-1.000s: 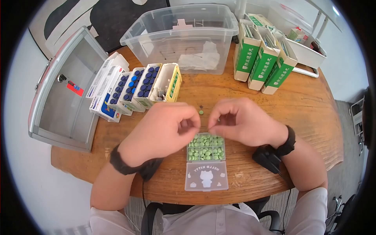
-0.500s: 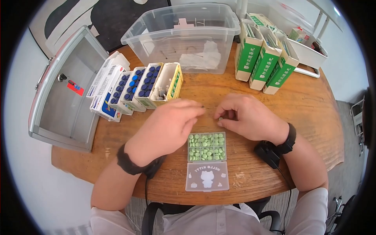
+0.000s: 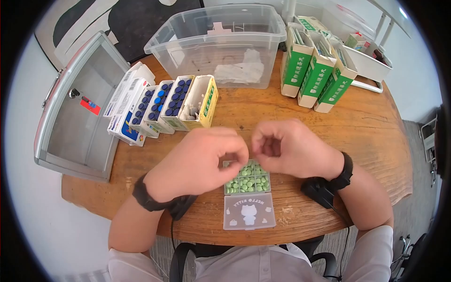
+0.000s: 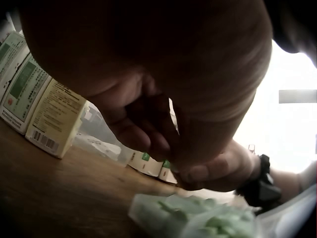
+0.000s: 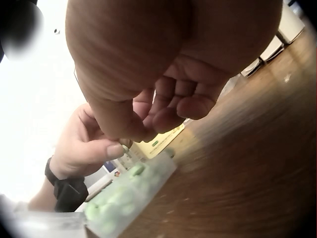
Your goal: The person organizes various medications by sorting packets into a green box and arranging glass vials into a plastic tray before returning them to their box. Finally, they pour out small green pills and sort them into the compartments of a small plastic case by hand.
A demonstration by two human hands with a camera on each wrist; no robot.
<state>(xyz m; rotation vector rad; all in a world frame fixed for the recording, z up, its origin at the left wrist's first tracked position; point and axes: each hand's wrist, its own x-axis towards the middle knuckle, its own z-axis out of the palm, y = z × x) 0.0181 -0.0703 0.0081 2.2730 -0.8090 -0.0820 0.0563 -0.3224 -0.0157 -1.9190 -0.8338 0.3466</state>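
A clear pill box (image 3: pixel 247 193) with several compartments of green tablets (image 3: pixel 246 184) lies open on the table, its printed lid (image 3: pixel 236 221) folded toward the person. Above its far part, my left hand (image 3: pixel 202 157) pinches a green tablet (image 5: pixel 125 148), seen at the thumb tip in the right wrist view. Facing it across the box, my right hand (image 3: pixel 296 148) has thumb and forefinger together in the same pinch that showed a tablet half a second ago; these tips are hidden now. Both hands cover part of the far compartments.
Opened boxes of blue-capped vials (image 3: pixel 177 97) and a yellow box (image 3: pixel 209 105) stand left, beside a clear-fronted case (image 3: pixel 80 117). A large clear bin (image 3: pixel 188 66) is behind. Green-and-white boxes (image 3: pixel 324 77) and a white tray (image 3: pixel 371 68) are at right.
The loose tablet on the table a second ago is gone from its spot after the left fingers reached there. Both hands have since come back toward the person, over the pill box.
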